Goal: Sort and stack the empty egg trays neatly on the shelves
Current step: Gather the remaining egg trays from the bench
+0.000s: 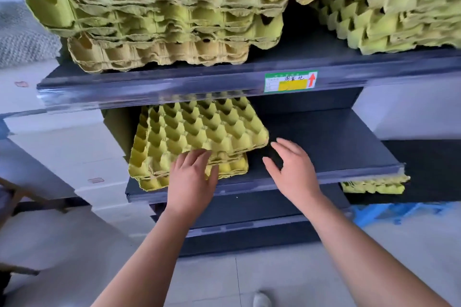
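A short stack of yellow-green egg trays [194, 132] lies on the left part of the dark middle shelf [324, 147], the top tray turned slightly askew. My left hand [192, 177] rests flat on the stack's front edge, fingers spread, gripping nothing. My right hand [291, 169] hovers open over the bare shelf just right of the stack, not touching it. Two tall, uneven stacks of egg trays, left stack [162, 20] and right stack [399, 5], fill the upper shelf [174, 82].
A green and yellow price label [290, 81] with a red arrow is on the upper shelf's front rail. More egg trays [374, 185] show below the middle shelf at right. White boxes [69, 147] stand to the left. Blue plastic [399, 212] lies on the floor.
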A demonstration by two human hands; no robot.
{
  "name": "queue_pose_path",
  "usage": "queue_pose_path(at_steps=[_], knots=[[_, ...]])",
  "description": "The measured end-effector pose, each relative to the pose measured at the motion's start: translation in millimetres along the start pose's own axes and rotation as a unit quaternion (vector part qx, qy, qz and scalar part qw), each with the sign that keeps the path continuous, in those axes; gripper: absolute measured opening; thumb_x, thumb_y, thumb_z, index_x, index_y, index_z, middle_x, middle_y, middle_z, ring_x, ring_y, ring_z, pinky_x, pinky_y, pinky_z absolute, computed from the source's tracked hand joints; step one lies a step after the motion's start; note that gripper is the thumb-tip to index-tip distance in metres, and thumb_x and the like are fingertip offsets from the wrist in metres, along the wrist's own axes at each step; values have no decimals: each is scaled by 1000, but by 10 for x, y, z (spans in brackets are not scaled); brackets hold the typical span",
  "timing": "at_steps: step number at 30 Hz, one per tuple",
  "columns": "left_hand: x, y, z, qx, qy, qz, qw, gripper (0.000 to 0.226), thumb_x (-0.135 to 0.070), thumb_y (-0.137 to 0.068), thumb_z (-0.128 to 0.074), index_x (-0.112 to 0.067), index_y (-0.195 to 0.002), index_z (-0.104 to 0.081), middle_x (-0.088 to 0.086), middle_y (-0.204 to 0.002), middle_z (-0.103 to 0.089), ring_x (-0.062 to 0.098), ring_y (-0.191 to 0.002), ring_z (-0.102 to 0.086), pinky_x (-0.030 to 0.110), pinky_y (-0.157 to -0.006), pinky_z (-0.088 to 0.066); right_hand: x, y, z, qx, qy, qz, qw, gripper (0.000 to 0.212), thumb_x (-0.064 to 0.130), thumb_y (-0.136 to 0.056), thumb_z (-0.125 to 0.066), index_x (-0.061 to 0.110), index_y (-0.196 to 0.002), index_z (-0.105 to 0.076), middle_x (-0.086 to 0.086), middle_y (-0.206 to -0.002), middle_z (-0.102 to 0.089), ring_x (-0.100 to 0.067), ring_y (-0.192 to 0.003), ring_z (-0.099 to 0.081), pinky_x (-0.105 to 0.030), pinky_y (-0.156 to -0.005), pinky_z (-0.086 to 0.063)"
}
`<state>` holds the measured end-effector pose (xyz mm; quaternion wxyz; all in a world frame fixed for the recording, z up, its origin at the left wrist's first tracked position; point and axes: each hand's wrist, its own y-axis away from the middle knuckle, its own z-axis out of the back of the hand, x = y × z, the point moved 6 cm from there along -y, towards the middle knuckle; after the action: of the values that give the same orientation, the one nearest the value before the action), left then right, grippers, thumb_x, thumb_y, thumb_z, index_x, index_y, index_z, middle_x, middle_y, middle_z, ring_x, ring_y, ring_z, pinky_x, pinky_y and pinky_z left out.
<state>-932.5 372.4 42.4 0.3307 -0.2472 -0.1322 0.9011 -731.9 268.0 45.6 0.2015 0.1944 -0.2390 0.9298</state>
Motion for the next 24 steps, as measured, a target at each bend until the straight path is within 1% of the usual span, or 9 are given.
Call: queue_pose_path(at_steps=[5,8,10,13,15,17,19,21,24], knots=[[-640,104,-442,59,10,-92,994,37,-34,-84,-51,-9,-103,-70,7,-104,-69,35,-87,-62,41,-75,-51,-487,512,331,-30,61,-44,997,32,21,-84,-70,2,-109,-68,-12,-113,-67,-33,-104,-62,-39,-88,-51],[-1112,147,-753,91,29,-137,986,39,-35,-83,-48,-9,-101,-71,6,-100,-69,34,-85,-64,40,-73,-53,-867,782,608,-46,101,-73,991,25,22,-82,-64,1,-95,-68,-12,-96,-69,-35,-88,-63,-40,-78,-54],[-1477,172,-982,113,43,-165,979,31,-31,-80,-55,-9,-96,-71,6,-96,-70,34,-82,-64,41,-73,-54,-1178,942,787,-37,116,-105,987,29,26,-82,-59,2,-95,-69,-11,-95,-69,-33,-88,-64,-39,-77,-55],[-2072,211,-1330,138,42,-200,969,22,-26,-74,-68,-10,-90,-71,5,-89,-70,33,-76,-64,39,-68,-53,-1699,1176,1061,-34,140,-154,978,31,28,-79,-60,4,-96,-71,-10,-95,-70,-32,-86,-65,-38,-76,-56],[-2484,219,-1579,151,49,-210,965,25,-23,-72,-73,-9,-93,-73,5,-91,-71,34,-77,-65,39,-69,-53,-2075,1292,1261,-34,142,-185,972,30,28,-78,-61,4,-93,-71,-10,-92,-70,-32,-83,-65,-38,-73,-56],[-2887,218,-1830,166,64,-208,962,29,-25,-73,-70,-9,-96,-73,6,-94,-72,34,-80,-66,40,-71,-54,-2472,1375,1443,-28,156,-199,967,29,29,-79,-58,4,-89,-70,-10,-88,-69,-32,-82,-65,-38,-74,-56],[-3276,209,-2065,175,76,-209,959,31,-28,-75,-67,-8,-98,-74,7,-96,-72,33,-82,-67,42,-72,-55,-2863,1438,1603,-12,168,-207,964,39,34,-83,-48,5,-96,-71,-9,-94,-70,-31,-89,-65,-37,-80,-54],[-3626,213,-2294,189,82,-205,957,30,-24,-75,-74,-8,-100,-73,9,-98,-72,34,-86,-68,43,-76,-55,-3230,1470,1734,7,172,-213,962,49,39,-84,-39,6,-104,-70,-8,-102,-70,-29,-95,-65,-37,-84,-52],[-4097,180,-2603,194,86,-196,957,30,-20,-74,-79,-8,-101,-72,9,-99,-72,34,-90,-67,41,-78,-52,-3757,1524,1901,27,171,-228,958,40,33,-84,-49,6,-105,-69,-8,-102,-69,-29,-95,-64,-37,-84,-52]])
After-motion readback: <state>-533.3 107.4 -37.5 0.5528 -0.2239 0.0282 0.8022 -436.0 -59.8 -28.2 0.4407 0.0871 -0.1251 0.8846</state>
